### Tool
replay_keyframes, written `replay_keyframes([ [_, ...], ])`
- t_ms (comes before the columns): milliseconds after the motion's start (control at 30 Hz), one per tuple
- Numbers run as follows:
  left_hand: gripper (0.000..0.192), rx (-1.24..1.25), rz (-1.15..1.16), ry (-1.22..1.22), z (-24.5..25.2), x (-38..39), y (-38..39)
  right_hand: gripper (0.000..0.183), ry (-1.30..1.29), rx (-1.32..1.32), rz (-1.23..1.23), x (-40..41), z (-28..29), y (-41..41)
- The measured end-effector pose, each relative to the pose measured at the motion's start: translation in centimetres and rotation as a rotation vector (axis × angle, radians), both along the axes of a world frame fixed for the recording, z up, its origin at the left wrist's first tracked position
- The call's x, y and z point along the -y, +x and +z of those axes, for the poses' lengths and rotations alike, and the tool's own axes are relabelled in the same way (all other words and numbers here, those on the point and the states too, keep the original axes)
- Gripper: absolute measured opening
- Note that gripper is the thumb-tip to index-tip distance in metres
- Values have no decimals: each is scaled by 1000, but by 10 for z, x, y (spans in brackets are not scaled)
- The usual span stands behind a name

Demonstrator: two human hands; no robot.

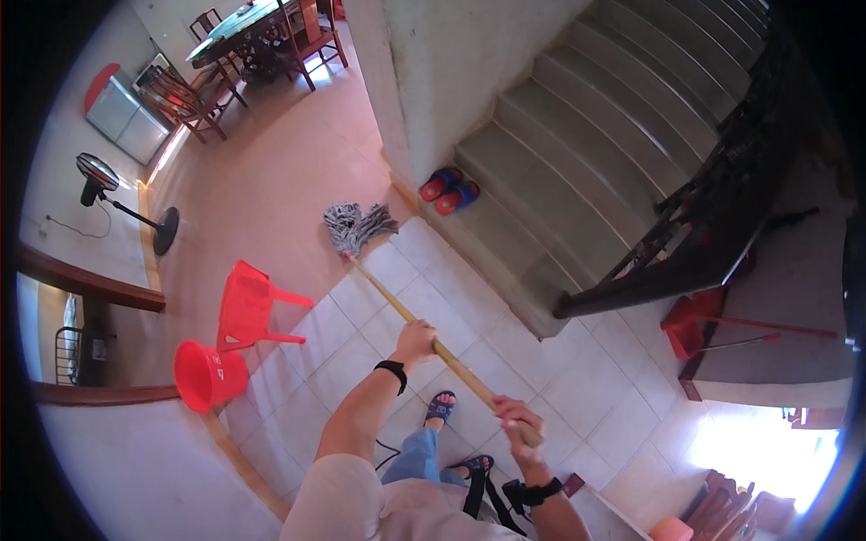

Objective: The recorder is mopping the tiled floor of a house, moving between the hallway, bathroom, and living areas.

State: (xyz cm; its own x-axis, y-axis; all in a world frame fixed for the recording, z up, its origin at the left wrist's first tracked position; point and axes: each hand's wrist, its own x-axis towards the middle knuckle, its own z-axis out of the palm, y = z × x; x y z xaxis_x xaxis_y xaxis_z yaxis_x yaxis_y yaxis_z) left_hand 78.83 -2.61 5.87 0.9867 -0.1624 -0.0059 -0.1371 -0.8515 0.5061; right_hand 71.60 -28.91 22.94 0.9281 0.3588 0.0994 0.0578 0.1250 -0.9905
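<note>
A string mop with a long wooden handle [385, 291] slants across the middle of the view. My left hand [415, 341] is closed round the handle about midway along it. Near the handle's top end, my right hand [519, 426] grips it too, with the tip of the wood showing past the fingers. The grey mop head [355, 228] lies spread on the floor, where the pinkish floor meets the white tiles, left of the stair base.
A red plastic stool [247, 304] and a red basin [210, 376] are at the left. Blue and red slippers [449, 191] rest on the lowest step of the staircase [534, 182]. A standing fan [166, 230] is by the left wall. A red dustpan [685, 331] lies at the right.
</note>
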Motion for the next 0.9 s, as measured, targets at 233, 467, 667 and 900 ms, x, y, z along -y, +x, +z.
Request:
replay_keyframes([
  [233, 30, -204, -616, -135, 13, 154, -29, 22, 38, -174, -633, 130, 34, -96],
  [467, 17, -259, -815, -460, 95, 391, -150, 20, 56, 80, -947, 271, 187, -206],
  [667, 15, -360, -1003, -656, 174, 481, -209, 13, -3, 388, -1237, 243, 257, -259],
  [900, 18, -290, -1042, -804, 240, 474, -198, 11, -330, 802, -681, 179, 319, -203],
])
